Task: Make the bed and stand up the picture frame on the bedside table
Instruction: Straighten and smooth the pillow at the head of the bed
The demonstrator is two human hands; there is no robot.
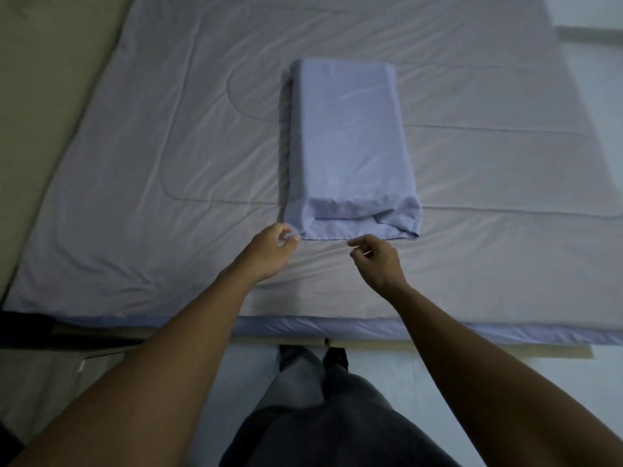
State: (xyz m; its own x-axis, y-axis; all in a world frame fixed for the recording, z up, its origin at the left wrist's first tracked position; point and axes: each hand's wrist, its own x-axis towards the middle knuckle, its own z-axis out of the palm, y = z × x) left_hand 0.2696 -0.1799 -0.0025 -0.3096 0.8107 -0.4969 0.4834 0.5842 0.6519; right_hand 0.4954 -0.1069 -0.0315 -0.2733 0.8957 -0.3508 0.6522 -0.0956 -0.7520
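Note:
A pale blue pillow (347,139) in its case lies lengthwise on the grey quilted comforter (151,156), its open hem toward me. My left hand (269,252) is at the hem's near left corner, fingers curled and pinched at the cloth edge. My right hand (377,261) hovers just below the hem's middle, fingers loosely curled and apart, holding nothing. The picture frame and bedside table are out of view.
The comforter covers a low mattress whose blue front edge (337,326) runs across below my hands. A beige surface (40,79) lies along the left. Pale floor (600,79) shows at the right. My legs in dark trousers (337,416) stand at the bed's edge.

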